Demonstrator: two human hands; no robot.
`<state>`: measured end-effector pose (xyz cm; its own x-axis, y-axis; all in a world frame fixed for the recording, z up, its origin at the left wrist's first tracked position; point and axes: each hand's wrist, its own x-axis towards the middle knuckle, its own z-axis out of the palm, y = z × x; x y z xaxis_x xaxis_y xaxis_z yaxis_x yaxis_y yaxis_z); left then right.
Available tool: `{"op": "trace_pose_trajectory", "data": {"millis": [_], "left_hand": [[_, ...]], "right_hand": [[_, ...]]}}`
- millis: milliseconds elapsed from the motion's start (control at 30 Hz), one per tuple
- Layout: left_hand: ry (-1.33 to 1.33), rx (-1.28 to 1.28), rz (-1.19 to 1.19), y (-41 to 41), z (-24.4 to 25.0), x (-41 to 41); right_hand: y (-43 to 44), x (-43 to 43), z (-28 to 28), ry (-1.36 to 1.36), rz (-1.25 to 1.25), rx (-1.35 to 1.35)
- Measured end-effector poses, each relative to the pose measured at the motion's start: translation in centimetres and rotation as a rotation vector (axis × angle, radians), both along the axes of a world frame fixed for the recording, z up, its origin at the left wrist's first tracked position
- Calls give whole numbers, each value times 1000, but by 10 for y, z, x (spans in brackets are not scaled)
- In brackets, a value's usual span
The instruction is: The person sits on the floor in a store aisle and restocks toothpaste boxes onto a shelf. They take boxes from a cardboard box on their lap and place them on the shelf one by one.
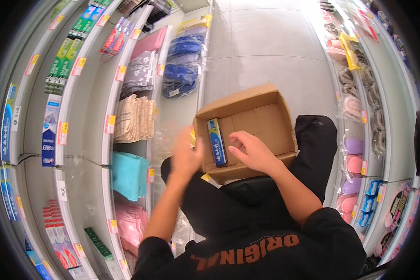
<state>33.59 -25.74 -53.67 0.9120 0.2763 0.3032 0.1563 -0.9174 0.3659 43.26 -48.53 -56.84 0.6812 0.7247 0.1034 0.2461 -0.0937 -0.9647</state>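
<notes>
A cardboard carton [241, 112] with its top uncovered sits in front of my knees. Inside it, along the left wall, lies one blue-and-green toothpaste box [217, 142]. Over the carton's front part hovers my right hand [253, 152], fingers slightly curled and thumb apart, holding nothing; the toothpaste box is just left of its fingertips. My left hand [188, 150] is motion-blurred at the carton's left side, between it and the shelving. A small yellow patch shows by its fingers, and whether the hand holds anything is unclear.
Left shelving carries toothpaste boxes [61, 63], folded beige towels [134, 119], turquoise towels [130, 175] and bagged blue slippers [183, 64]. Price-tagged shelf edges [108, 129] run close to my left arm. Right shelves hold wrapped slippers [351, 147]. Grey floor tiles [266, 38] stretch ahead.
</notes>
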Motion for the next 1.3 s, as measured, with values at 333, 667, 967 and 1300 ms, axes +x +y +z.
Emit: {"op": "trace_pose_trajectory", "data": {"millis": [333,667,967,1300], "left_hand": [[773,-309,594,-37,-214,27],[578,-1379,486,-21,-211,10],[160,-1500,214,-25,-59,-9],[-375,476,361,83,259,-53]], "right_hand": [[4,6,-33,-111,-14,-191],[-4,5,-69,-97,116,-590],[-4,0,-69,-64,127,-595],[0,-3,-80,-79,300,-505]]}}
